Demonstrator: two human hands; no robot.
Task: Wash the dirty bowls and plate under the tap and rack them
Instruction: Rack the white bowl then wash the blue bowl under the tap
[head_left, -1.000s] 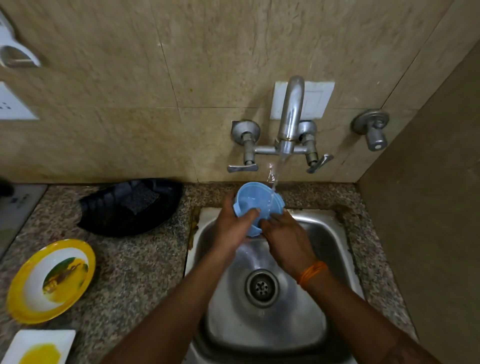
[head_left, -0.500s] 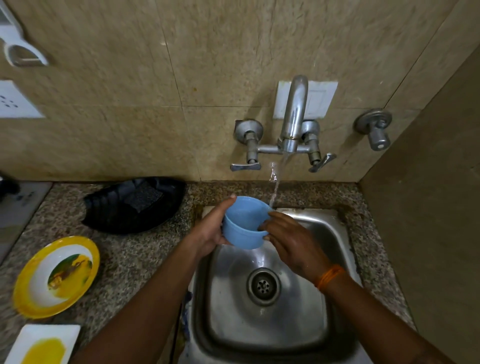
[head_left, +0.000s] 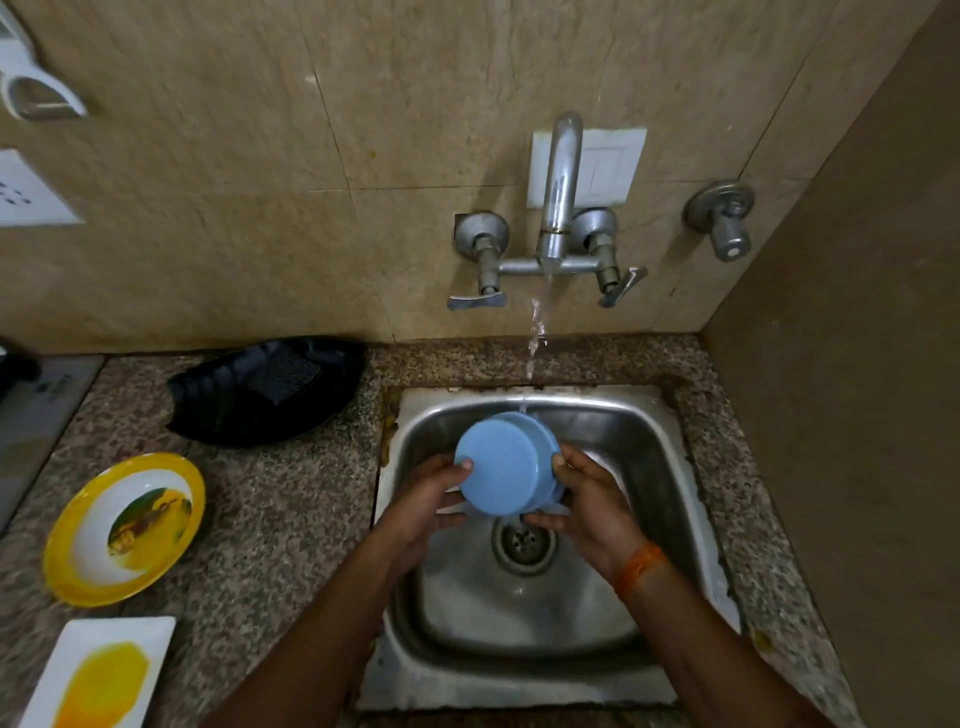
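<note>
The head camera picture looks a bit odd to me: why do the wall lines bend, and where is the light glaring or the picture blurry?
In the head view a wide-angle lens bows the tile joints and counter edge toward the corners. Glare streaks the tap and the sink wall. The soap holder at top left is smeared, while the blue bowl between the left hand and right hand stays fairly sharp.

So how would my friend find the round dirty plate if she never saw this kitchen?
Start at the steel sink and look left along the speckled counter. Past the black tray by the wall lies the round plate. It has a yellow rim and food scraps, unlike the white square plate below it.
</note>
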